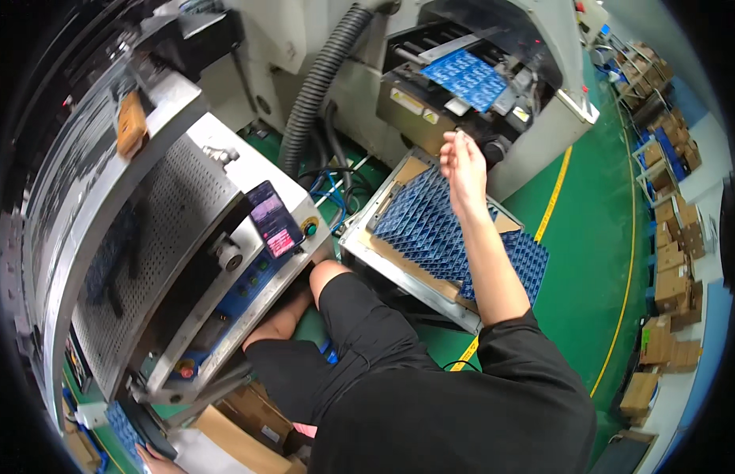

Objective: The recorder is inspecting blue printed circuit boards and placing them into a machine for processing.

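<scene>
My right arm reaches forward, and my right hand [465, 167] is raised just below the machine's outlet, fingers loosely extended with nothing visible in them. Above its fingertips a flat blue panel with a pale printed pattern [467, 79] lies at the outlet, apart from the hand. Many similar blue panels [422, 221] stand in close rows in a cardboard-lined metal tray [411, 276] under my right forearm. At the lower left edge, my left hand [158, 461] is partly in view. Its fingers grip the lower edge of another blue panel [124, 425].
On the left, a machine with a perforated metal plate [166, 197] carries a lit phone [272, 220] and a green button [309, 228]. A ribbed grey hose [320, 83] hangs between the machines. An open cardboard box [245, 442] stands beside my legs; stacked cartons [671, 276] line the right wall.
</scene>
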A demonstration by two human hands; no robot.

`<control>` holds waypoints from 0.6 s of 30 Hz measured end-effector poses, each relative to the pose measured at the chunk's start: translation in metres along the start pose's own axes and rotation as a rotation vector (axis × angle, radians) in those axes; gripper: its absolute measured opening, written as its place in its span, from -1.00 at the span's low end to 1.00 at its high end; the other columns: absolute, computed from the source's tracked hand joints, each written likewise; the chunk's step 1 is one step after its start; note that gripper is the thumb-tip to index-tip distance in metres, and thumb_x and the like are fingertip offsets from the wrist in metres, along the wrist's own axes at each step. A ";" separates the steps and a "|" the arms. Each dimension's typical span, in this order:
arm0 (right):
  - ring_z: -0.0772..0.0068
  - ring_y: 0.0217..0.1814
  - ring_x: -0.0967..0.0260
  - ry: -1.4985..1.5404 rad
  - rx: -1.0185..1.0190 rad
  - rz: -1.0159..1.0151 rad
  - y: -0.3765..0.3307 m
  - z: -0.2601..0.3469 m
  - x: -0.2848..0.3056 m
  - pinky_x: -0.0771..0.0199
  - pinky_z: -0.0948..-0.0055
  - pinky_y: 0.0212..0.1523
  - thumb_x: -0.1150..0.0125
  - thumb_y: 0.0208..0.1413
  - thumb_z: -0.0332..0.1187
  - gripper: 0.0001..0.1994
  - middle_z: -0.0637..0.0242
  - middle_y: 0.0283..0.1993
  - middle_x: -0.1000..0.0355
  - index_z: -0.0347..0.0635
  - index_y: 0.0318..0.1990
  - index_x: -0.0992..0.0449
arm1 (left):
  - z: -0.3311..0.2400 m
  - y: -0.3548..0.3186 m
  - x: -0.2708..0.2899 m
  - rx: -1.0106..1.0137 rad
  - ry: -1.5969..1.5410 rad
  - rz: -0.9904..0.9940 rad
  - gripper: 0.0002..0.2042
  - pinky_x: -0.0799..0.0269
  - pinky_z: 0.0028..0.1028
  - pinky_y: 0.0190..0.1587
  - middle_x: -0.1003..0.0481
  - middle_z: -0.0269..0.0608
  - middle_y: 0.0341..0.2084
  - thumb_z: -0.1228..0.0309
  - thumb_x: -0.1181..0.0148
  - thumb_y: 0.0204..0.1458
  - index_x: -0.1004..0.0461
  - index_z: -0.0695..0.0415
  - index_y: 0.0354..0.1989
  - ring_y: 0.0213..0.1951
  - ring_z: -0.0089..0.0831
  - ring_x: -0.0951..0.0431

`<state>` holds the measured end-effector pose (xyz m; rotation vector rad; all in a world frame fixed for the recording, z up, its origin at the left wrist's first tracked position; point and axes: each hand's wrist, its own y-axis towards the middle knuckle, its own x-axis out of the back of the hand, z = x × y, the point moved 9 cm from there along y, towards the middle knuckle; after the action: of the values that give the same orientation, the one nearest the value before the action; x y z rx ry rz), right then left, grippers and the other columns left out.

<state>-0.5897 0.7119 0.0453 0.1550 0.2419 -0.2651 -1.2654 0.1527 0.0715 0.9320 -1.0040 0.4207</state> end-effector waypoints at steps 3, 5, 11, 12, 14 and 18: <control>0.76 -0.50 -0.19 -0.035 -0.131 0.187 -0.068 -0.026 -0.057 -0.17 0.74 -0.51 0.04 0.31 -0.23 -0.76 0.51 -0.47 -0.32 -0.22 -0.17 -0.44 | 0.011 -0.013 0.004 0.034 -0.028 0.069 -0.66 -0.43 -0.33 -0.08 -0.47 -0.04 0.00 0.45 0.00 0.17 -0.36 0.18 0.13 -0.08 -0.10 -0.51; 0.78 -0.51 -0.17 -0.074 -0.218 0.272 -0.114 -0.044 -0.075 -0.15 0.74 -0.52 0.05 0.31 -0.25 -0.77 0.53 -0.49 -0.30 -0.22 -0.20 -0.45 | -0.004 -0.012 0.006 -0.019 -0.068 0.031 -0.65 -0.42 -0.35 -0.07 -0.47 -0.05 0.00 0.53 0.01 0.17 -0.35 0.17 0.15 -0.06 -0.13 -0.51; 0.77 -0.52 -0.17 -0.088 -0.576 0.821 -0.264 -0.113 -0.144 -0.14 0.76 -0.53 0.02 0.29 -0.23 -0.77 0.54 -0.52 -0.29 -0.17 -0.17 -0.48 | -0.054 -0.062 0.081 -0.327 -0.056 -0.207 -0.72 -0.49 -0.34 -0.14 -0.55 -0.04 -0.16 0.63 -0.07 0.08 -0.47 0.26 -0.01 -0.17 -0.18 -0.58; 0.76 -0.51 -0.18 -0.034 -0.649 0.942 -0.291 -0.119 -0.155 -0.14 0.76 -0.53 0.02 0.29 -0.21 -0.76 0.53 -0.51 -0.30 -0.16 -0.14 -0.48 | -0.076 -0.078 0.102 -0.491 -0.111 -0.316 -0.75 -0.52 -0.34 -0.20 -0.57 -0.01 -0.23 0.62 -0.12 0.04 -0.51 0.30 -0.07 -0.24 -0.18 -0.60; 0.76 -0.50 -0.19 0.023 -0.960 1.120 -0.346 -0.129 -0.162 -0.15 0.75 -0.52 0.04 0.30 -0.21 -0.73 0.51 -0.48 -0.32 -0.17 -0.04 -0.45 | -0.109 -0.100 0.106 -0.524 -0.316 -0.295 -0.77 -0.54 -0.37 -0.21 -0.59 -0.01 -0.28 0.67 -0.18 -0.05 -0.55 0.33 -0.17 -0.26 -0.20 -0.62; 0.69 -0.36 -0.32 0.479 -1.486 1.233 -0.401 -0.128 -0.173 -0.36 0.66 -0.34 -0.01 0.28 -0.29 -0.72 0.43 -0.33 -0.42 -0.20 0.06 -0.36 | -0.214 -0.125 0.094 -0.648 -0.606 -0.092 -0.80 -0.55 -0.35 -0.19 -0.58 -0.04 -0.29 0.67 -0.18 -0.09 -0.56 0.29 -0.24 -0.21 -0.24 -0.62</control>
<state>-0.8905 0.3941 -0.0807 -1.1090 0.7019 1.2125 -1.0198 0.2487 0.0488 0.5057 -1.5162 -0.2882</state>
